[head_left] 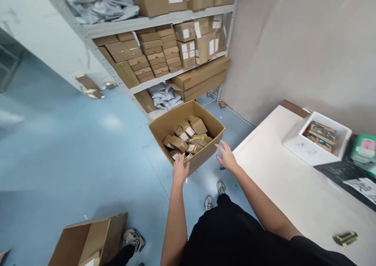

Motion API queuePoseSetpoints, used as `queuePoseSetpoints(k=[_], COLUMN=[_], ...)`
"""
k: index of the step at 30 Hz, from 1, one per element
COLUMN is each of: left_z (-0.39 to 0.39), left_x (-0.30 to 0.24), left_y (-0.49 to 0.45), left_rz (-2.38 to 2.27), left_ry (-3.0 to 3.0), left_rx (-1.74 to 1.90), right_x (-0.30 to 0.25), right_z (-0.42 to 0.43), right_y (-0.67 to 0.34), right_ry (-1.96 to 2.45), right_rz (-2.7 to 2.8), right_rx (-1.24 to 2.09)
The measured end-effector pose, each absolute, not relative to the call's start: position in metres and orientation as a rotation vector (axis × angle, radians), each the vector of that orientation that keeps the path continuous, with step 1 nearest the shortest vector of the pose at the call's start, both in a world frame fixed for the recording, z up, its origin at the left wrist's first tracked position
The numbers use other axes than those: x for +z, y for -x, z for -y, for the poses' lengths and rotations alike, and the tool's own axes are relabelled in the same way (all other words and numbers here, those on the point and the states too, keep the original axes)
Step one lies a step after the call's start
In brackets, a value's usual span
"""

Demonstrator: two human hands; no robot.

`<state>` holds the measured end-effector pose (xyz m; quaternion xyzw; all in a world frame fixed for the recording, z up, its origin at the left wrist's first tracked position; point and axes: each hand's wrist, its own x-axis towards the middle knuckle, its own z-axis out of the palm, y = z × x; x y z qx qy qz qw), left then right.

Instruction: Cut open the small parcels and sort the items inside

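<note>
My left hand [180, 170] was at the near rim of an open carton [204, 156], its fingers a little spread; my right hand [226, 156] was beside the carton's right end, fingers splayed. I couldn't tell whether either touched the cardboard. The carton sat in front of me, with small boxes [178, 142] jumbled inside. Their white labels [190, 131] were too small to read, as was the dark marking on a white bin [311, 150] to my right. That bin stood on a pale table [264, 160]. Around me were blue floor [111, 160], a grey wall [293, 42] and metal shelving [155, 22] stacked with brown boxes [154, 58].
</note>
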<state>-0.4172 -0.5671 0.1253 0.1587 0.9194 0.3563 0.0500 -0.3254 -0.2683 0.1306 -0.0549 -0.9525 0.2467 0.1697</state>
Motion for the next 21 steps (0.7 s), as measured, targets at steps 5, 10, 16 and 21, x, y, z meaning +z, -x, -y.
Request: queuePoseSetpoints(k=[5,10,16,21], left_z=[0.589,0.569,0.495,0.414], left_x=[0.095,0.075,0.036,-0.035], left_y=[0.428,0.468,0.543,0.603], left_rz=[-2.775,-2.725,-2.549,-2.256], left_ry=[-0.239,-0.120,-0.115,-0.041], left_rx=[1.127,1.092,1.045,1.071], right_x=[0.111,0.083,0.020,-0.051], right_z=[0.286,0.276,0.225,0.181], right_y=[0.394,0.461,0.550,0.615], right_ry=[0.007,-0.049,0.020,0.098], right_rz=[2.778,2.864,3.024,3.226], right_rx=[0.774,0.835,0.917,0.987])
